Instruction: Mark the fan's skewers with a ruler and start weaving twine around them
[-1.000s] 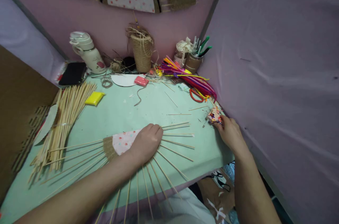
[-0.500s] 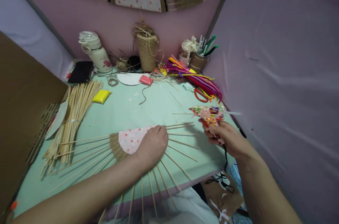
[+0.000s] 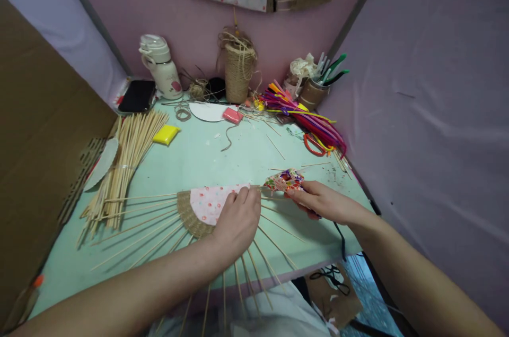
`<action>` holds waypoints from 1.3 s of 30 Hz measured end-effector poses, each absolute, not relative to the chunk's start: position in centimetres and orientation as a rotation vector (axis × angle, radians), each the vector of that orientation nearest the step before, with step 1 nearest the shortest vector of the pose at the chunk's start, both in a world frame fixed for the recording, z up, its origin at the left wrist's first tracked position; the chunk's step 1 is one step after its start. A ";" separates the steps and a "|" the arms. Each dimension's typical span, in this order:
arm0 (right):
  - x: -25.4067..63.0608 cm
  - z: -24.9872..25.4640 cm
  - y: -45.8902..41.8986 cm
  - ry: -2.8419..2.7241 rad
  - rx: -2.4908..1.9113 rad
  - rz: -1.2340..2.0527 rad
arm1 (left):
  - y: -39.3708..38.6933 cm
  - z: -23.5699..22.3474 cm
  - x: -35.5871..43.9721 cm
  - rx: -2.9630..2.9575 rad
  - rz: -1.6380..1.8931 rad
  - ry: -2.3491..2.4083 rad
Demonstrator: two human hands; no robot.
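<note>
On the table lies a half-round woven piece (image 3: 209, 204), its pale centre dotted with red and its rim bound in brown twine. Thin wooden sticks (image 3: 143, 215) fan out from that rim. My left hand (image 3: 238, 223) is closed over the right part of the piece, fingers curled at its edge; whether they also pinch loose twine is hidden. A flower-patterned hot glue gun (image 3: 284, 180) is gripped in my right hand (image 3: 324, 201). Its nozzle points left, at the straight edge's right end, close to the fingers of my left hand.
A bundle of sticks (image 3: 135, 151) and a yellow packet (image 3: 166, 135) lie left. Along the back stand a bottle (image 3: 165, 74), a twine spool (image 3: 239, 71) and a pot of tools (image 3: 314, 94). Colourful pipe cleaners (image 3: 310, 122) and red-handled scissors (image 3: 314, 145) lie right.
My right hand has brought the glue gun left and down, to the right end of the woven piece. My left hand stays on the piece, and the view has shifted slightly.
</note>
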State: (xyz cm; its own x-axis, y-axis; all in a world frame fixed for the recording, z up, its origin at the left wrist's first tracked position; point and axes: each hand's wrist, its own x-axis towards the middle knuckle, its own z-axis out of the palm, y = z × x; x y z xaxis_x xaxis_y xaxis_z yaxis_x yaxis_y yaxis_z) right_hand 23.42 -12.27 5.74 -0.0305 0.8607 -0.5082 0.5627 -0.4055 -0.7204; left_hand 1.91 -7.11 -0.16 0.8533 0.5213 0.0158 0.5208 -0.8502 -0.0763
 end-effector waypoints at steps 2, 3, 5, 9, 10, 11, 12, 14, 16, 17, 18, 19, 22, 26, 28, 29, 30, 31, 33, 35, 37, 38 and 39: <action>23.3 5.9 -12.0 -1.519 -1.960 1.400 | -7.1 -0.2 1.9 -2.958 0.001 -0.828; 23.2 5.9 -11.9 -1.524 -1.966 1.399 | -7.0 -0.3 1.9 -2.964 -0.001 -0.824; 23.1 6.0 -11.7 -1.540 -1.976 1.404 | -7.0 -0.3 1.8 -2.977 0.005 -0.816; 22.8 6.2 -11.3 -1.603 -2.013 1.378 | -7.0 0.0 1.8 -2.990 0.017 -0.808; 22.7 6.3 -11.2 -1.620 -2.024 1.367 | -6.9 0.1 1.8 -2.992 0.021 -0.805; 22.6 6.4 -11.1 -1.635 -2.033 1.359 | -6.9 0.3 1.8 -2.993 0.024 -0.803; 22.6 6.5 -11.0 -1.647 -2.040 1.354 | -6.9 0.4 1.8 -2.994 0.024 -0.802; 22.5 6.7 -10.8 -1.669 -2.053 1.348 | -6.9 0.5 1.8 -3.001 0.024 -0.800; 22.4 6.9 -10.6 -1.683 -2.068 1.345 | -6.8 0.6 1.8 -3.010 0.024 -0.801; 22.3 7.0 -10.6 -1.685 -2.074 1.344 | -6.8 0.6 1.8 -3.014 0.021 -0.799; 22.3 7.0 -10.5 -1.684 -2.078 1.343 | -6.8 0.5 1.8 -3.016 0.016 -0.798; 22.3 7.1 -10.5 -1.680 -2.080 1.343 | -6.8 0.5 1.7 -3.016 0.009 -0.799; 22.2 7.0 -10.5 -1.675 -2.083 1.331 | -6.8 0.4 1.7 -3.011 -0.007 -0.801; 22.1 7.1 -10.4 -1.680 -2.095 1.315 | -6.8 0.5 1.7 -3.011 0.001 -0.805; 22.1 7.2 -10.4 -1.680 -2.104 1.317 | -6.8 0.6 1.7 -3.011 0.009 -0.810; 22.0 7.2 -10.4 -1.681 -2.108 1.321 | -6.8 0.6 1.7 -3.010 0.010 -0.812; 22.0 7.2 -10.4 -1.684 -2.109 1.323 | -6.8 0.6 1.7 -3.010 0.009 -0.811; 22.0 7.3 -10.4 -1.688 -2.109 1.322 | -6.8 0.6 1.7 -3.010 0.006 -0.809; 22.0 7.2 -10.4 -1.697 -2.104 1.319 | -6.8 0.5 1.7 -3.007 -0.002 -0.807; 22.0 7.2 -10.4 -1.702 -2.099 1.309 | -6.8 0.4 1.8 -3.005 -0.011 -0.806; 22.0 7.1 -10.4 -1.703 -2.096 1.304 | -6.8 0.3 1.8 -3.003 -0.015 -0.809; 22.1 7.1 -10.4 -1.702 -2.092 1.305 | -6.8 0.3 1.8 -3.002 -0.016 -0.812; 22.1 7.0 -10.4 -1.702 -2.086 1.307 | -6.8 0.3 1.8 -3.002 -0.015 -0.814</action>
